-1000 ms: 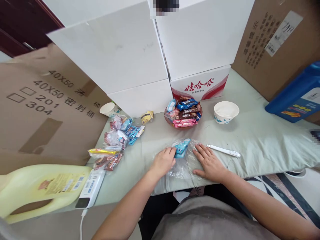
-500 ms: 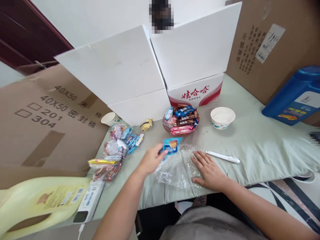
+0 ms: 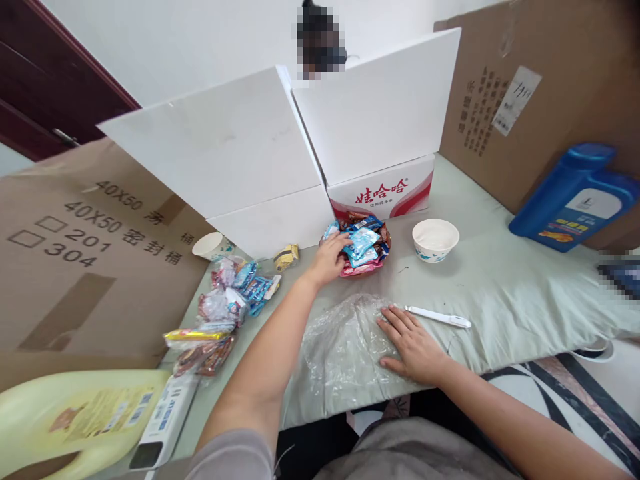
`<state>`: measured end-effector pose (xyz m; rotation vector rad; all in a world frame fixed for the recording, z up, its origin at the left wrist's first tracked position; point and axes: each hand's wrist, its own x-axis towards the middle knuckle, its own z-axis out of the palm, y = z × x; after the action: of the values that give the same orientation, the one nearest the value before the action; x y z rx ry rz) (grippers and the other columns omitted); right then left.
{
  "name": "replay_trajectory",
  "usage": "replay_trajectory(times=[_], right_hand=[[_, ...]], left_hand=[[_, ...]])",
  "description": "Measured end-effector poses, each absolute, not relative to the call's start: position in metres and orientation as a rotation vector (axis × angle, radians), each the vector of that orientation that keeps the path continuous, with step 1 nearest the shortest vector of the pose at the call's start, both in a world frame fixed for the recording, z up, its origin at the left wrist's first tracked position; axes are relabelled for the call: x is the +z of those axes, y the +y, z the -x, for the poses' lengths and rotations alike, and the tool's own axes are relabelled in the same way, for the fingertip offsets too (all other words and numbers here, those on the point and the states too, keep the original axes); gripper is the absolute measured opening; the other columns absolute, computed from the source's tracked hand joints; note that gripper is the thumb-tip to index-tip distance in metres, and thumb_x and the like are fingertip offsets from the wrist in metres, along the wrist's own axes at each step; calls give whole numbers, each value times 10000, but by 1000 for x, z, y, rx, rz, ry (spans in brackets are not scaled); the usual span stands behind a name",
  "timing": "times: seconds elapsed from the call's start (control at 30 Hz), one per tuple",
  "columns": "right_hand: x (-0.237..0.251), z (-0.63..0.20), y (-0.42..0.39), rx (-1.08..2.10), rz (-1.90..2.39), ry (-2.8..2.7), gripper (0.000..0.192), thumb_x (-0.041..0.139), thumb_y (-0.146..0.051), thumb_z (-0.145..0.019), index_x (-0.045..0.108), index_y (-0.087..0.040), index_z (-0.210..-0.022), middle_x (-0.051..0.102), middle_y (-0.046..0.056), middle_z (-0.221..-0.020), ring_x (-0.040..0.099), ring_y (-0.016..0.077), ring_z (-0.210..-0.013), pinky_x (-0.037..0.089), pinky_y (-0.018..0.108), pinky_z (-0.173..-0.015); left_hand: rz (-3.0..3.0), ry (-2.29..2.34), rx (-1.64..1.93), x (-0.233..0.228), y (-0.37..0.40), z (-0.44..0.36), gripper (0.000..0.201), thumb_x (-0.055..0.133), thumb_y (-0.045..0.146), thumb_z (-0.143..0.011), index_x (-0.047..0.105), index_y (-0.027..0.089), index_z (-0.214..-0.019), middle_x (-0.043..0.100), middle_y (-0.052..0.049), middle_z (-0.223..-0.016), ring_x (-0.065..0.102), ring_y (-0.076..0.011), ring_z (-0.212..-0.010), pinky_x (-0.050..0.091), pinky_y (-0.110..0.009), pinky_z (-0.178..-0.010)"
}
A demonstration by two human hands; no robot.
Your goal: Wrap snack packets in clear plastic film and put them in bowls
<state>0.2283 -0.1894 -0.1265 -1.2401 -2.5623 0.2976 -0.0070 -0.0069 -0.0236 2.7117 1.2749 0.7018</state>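
Note:
My left hand [image 3: 329, 258] reaches out over the red bowl of wrapped snacks [image 3: 361, 268] and holds a light blue snack packet [image 3: 361, 241] on top of the pile. My right hand [image 3: 411, 343] lies flat, fingers spread, on the right edge of a crumpled clear plastic bag [image 3: 342, 340] near the table's front edge. A white pen [image 3: 438, 316] lies just right of that hand.
A loose heap of snack packets [image 3: 227, 308] lies at the left. A white paper bowl [image 3: 435, 239] and paper cup [image 3: 209, 245] stand near white boxes [image 3: 280, 153]. A blue jug [image 3: 575, 197] sits right, a yellow jug [image 3: 75, 417] and a white box [image 3: 165, 420] front left. Brown cartons surround the table.
My left hand lifted the blue packet off the plastic bag and carried it forward onto the snack bowl. My right hand stayed on the bag.

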Motion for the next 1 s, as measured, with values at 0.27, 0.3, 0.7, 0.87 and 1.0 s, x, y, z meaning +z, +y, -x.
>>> replay_trajectory(times=[0.27, 0.3, 0.7, 0.87, 1.0], right_hand=[[-124, -228, -191, 242, 1273, -2581, 736, 556, -564, -861, 424, -123, -1435, 338, 170, -1530, 263, 326, -1425, 268, 499, -1133], [-125, -227, -191, 235, 1275, -2586, 742, 557, -565, -861, 417, -120, -1438, 327, 171, -1535, 249, 330, -1430, 260, 500, -1136], [-107, -266, -217, 327, 1259, -2485, 565, 516, -513, -912, 521, -159, -1352, 467, 160, -1441, 313, 326, -1398, 339, 505, -1100], [-105, -290, -226, 493, 921, -2684, 603, 600, -474, -868, 482, -204, -1394, 484, 111, -1441, 375, 300, -1366, 376, 489, -1081], [-105, -291, -232, 510, 924, -2674, 335, 489, -242, -929, 620, -236, -1237, 591, 78, -1330, 489, 261, -1266, 421, 464, -1026]], left_hand=[[-2622, 1288, 749, -16, -125, 1, 337, 429, 127, -851, 641, 195, -1103, 654, -84, -1091, 572, -215, -1105, 461, -405, -1003], [-2652, 1117, 573, -27, -143, -3, 316, 447, 152, -868, 645, 209, -1108, 658, -75, -1094, 579, -200, -1091, 469, -373, -993], [-2435, 1770, 710, -83, -237, 100, 252, 493, 282, -925, 602, 193, -1134, 619, -120, -1175, 534, -270, -1191, 445, -477, -1040], [-2547, 1268, 412, -80, -280, 79, 443, 654, 321, -833, 547, 211, -1248, 582, -118, -1317, 467, -302, -1306, 445, -496, -1056], [-2452, 1267, 479, -86, -286, 73, 166, 504, 154, -915, 628, 209, -1010, 671, -72, -1188, 562, -226, -1218, 484, -411, -1021]])
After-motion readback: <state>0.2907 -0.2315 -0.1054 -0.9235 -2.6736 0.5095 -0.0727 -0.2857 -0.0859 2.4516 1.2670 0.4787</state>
